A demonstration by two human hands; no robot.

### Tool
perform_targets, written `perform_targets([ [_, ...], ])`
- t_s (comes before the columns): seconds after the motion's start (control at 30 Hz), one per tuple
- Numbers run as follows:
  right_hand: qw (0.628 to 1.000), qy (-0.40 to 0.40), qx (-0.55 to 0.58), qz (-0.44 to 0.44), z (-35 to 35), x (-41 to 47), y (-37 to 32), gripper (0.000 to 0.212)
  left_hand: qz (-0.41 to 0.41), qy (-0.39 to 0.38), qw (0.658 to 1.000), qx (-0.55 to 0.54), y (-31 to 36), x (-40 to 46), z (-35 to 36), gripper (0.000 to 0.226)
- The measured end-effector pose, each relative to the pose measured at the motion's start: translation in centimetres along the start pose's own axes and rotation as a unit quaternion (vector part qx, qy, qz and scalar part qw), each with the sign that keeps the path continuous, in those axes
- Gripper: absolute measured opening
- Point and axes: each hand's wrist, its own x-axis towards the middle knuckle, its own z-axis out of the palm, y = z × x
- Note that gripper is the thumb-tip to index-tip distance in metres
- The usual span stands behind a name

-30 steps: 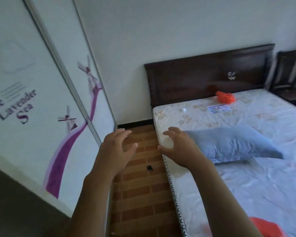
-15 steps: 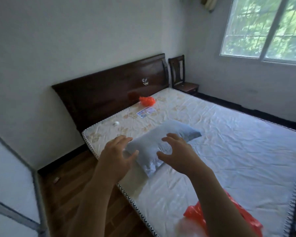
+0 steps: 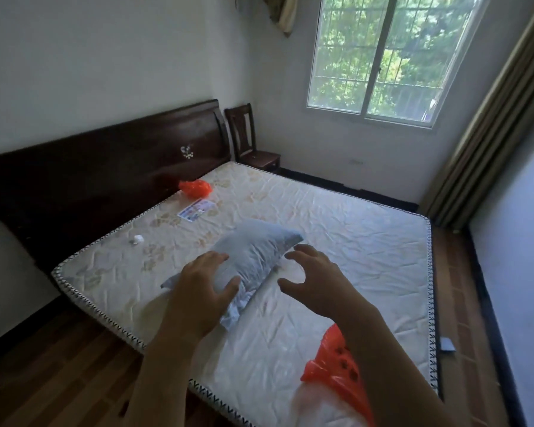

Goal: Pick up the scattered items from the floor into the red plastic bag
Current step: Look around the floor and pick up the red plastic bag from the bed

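Observation:
A red plastic bag (image 3: 336, 371) lies on the near part of the mattress (image 3: 352, 229), partly hidden by my right forearm. A second, smaller red bag (image 3: 195, 188) sits by the headboard. My left hand (image 3: 202, 291) hovers in front of the blue-grey pillow (image 3: 256, 254) with loosely spread fingers, holding nothing. My right hand (image 3: 315, 275) is raised to the pillow's right, fingers curved and spread, empty. On the floor to the bed's right lies a small blue-grey square item (image 3: 447, 345).
A printed card (image 3: 196, 209) and a small white object (image 3: 137, 239) lie on the mattress near the dark headboard (image 3: 105, 167). A wooden chair (image 3: 250, 143) stands in the far corner. Window and curtain (image 3: 487, 118) at right. Brick-pattern floor (image 3: 463, 303) runs along the bed's right side.
The view has swung right from the wardrobe side to take in the whole bed, window and right-hand floor. Both hands stay raised and empty in front of me.

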Motion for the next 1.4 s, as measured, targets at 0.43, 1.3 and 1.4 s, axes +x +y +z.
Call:
perform_targets([
  [0.43,0.997,0.010,0.027,0.068,-1.5,1.9,9.0,0.064,0.025,-0.059,0.998,-0.019,1.9,5.8,10.4,0.063],
  [1.3,0.962,-0.034,0.146,0.227,2.6,8.5,38.9,0.062,0.003,-0.252,0.967,0.043,9.5,15.3,35.7,0.062],
  [1.4,0.952,-0.040,0.156,0.261,5.3,7.9,41.8,0.062,-0.011,-0.285,0.957,0.052,8.1,14.9,39.6,0.062],
])
